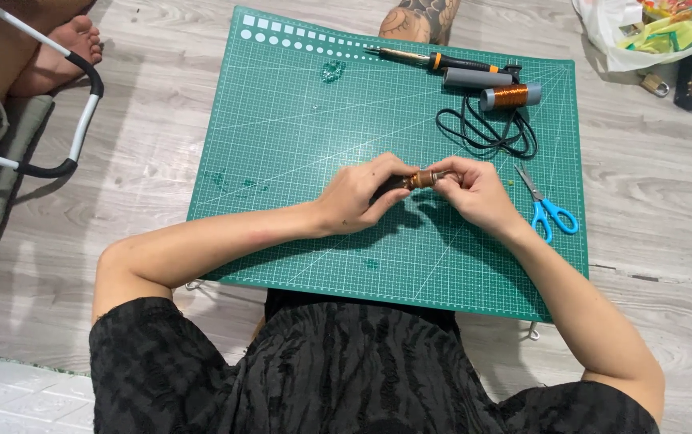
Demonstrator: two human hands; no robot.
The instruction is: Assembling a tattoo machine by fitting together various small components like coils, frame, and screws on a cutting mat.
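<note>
Both my hands meet over the middle of a green cutting mat [298, 145] lying on the floor. Between them is a small cylinder wound with copper wire [422, 178]. My left hand [358, 194] grips its dark left end. My right hand [474, 193] pinches its right end with the fingertips. The ends of the cylinder are hidden by my fingers.
At the mat's far right lie a soldering iron [434, 59] with a black cord [486, 133], a grey tube [478, 78] and a second copper-wound tube [510, 96]. Blue-handled scissors [551, 210] lie right of my hand. Another person's foot [61, 52] and knee [418, 20] are nearby.
</note>
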